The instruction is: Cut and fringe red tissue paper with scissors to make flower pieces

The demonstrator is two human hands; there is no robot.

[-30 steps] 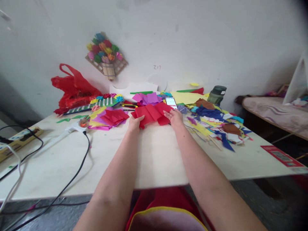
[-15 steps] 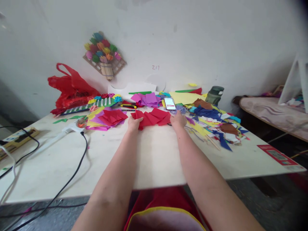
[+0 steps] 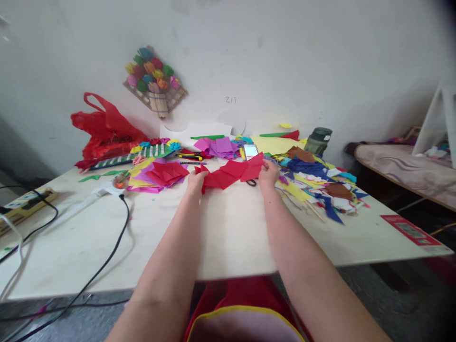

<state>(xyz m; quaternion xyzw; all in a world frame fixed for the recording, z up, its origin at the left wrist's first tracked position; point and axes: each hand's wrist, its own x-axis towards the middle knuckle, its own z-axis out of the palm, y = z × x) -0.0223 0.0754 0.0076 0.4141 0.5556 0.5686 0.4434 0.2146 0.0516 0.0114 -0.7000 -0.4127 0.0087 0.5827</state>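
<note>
Red paper, creased and zigzag-edged, stretches between my two hands over the white table. My left hand pinches its left end, thumb on top. At the other side my right hand grips the right end, which is lifted a little and partly overlaps the lower edge of the phone. A dark loop, perhaps a scissors handle, shows just below the paper near my right hand. Close to my left hand lies a fanned stack of red, purple and yellow paper sheets.
Mixed paper scraps cover the right side, with a green bottle behind them. A box cutter lies beyond my left hand. A red plastic bag stands at the back left. A black cable crosses the left side.
My right hand has come up slightly, raising the right end of the red paper. My left hand has shifted a little left. The dark loop below the paper is now uncovered.
</note>
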